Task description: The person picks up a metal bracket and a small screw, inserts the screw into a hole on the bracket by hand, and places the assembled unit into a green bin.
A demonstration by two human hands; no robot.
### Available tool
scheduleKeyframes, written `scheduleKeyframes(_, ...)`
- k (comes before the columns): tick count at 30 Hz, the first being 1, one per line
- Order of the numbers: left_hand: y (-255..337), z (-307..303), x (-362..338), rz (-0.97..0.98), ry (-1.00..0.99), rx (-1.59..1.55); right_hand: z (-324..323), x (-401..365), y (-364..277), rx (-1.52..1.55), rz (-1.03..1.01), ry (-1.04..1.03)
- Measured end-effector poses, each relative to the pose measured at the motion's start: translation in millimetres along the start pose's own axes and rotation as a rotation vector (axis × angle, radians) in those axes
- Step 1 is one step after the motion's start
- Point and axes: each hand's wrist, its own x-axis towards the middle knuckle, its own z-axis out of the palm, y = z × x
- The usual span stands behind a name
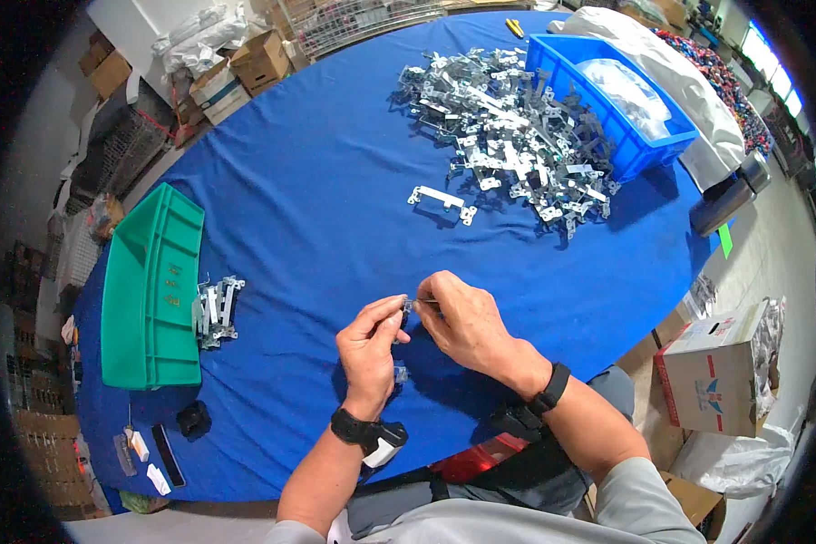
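Near the table's middle, my left hand [369, 349] pinches a small metal bracket [407, 308], mostly covered by the fingers. Close on its right, my right hand [467, 322] has its fingertips pressed together at the bracket's upper end, around something thin that I cannot make out. Below the left fingers a small clear and metal bit [400, 373] shows near the cloth. One loose metal bracket [442, 201] lies farther up on the blue cloth, in front of a large heap of metal brackets [517, 136]. A small group of brackets [216, 313] lies at the left.
A green bin [177, 290] stands on its side at the left of the blue table [308, 181]. The blue crate [648, 150] at the back right holds a plastic bag. A dark bottle [730, 195] is at the right edge; a phone [167, 455] lies front left.
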Motion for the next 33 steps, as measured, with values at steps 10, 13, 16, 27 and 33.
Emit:
scheduleKeyframes(10,0.8,-0.8,0.1,-0.005,0.003,-0.011,-0.2,-1.1,0.4,0.002,0.027,-0.032)
scheduleKeyframes(13,0.7,-0.5,-0.5,-0.021,0.013,-0.017,1.3,-4.0,5.2,-0.054,0.003,-0.053)
scheduleKeyframes(16,1.1,-1.2,-0.8,-0.02,0.013,-0.012,1.2,-2.6,0.4,-0.045,0.002,-0.035)
scheduleKeyframes(27,0.5,-1.1,-0.8,-0.002,0.012,0.002,1.2,-1.6,1.8,-0.158,0.045,-0.136)
scheduleKeyframes(33,-1.4,-1.8,-0.5,0.001,0.012,0.005,3.2,-0.6,0.5,-0.144,0.053,-0.079)
